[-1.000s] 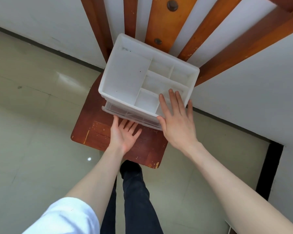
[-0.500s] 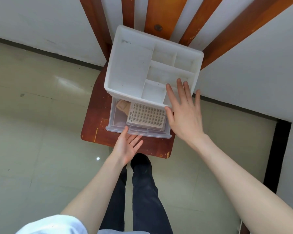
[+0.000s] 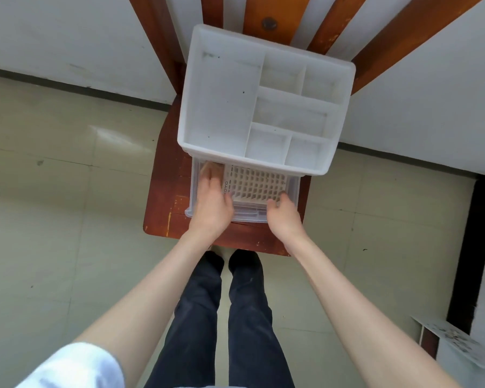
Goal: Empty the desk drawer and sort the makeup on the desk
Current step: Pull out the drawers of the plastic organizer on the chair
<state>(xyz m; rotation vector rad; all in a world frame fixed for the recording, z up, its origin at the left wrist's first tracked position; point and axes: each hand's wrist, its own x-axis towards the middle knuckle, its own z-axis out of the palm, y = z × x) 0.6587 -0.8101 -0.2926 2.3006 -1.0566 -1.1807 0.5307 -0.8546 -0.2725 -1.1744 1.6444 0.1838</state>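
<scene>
Floor [image 3: 53, 208]: pale tiles, far left and all around the small stand.

Surface [image 3: 163, 208]: a small red-brown wooden top, chipped along its near edge. It carries a white organiser [image 3: 224, 107] with an open, divided top tray; the compartments look bare.

Drawer [image 3: 192, 200]: clear plastic, pulled out toward the near side from under the organiser, so its contents can be reached from above.

Left hand [image 3: 212, 204]: reaches into the left part of the drawer, fingers extended forward over a tan item [image 3: 212, 169] at the far left corner. The fingertips blur into it; cannot tell whether they grasp it or only touch it.

Grid insert [image 3: 256, 182]: a beige, many-celled holder, probably for lipsticks, filling the middle and right of the drawer. Lettering along its left edge reads roughly "KOYO"; partly covered by the left hand, so not certain.

Right hand [image 3: 282, 212]: at the near right corner of the grid insert, fingers curled down against its edge, apparently grasping that corner. The placement suits lifting the insert out as one piece, one hand at each side.

Judgement: emptying has only begun; nothing yet lies sorted on the surface.

Far right, near: a white box [image 3: 465, 351] with a speckled top, well apart from the work.
</scene>
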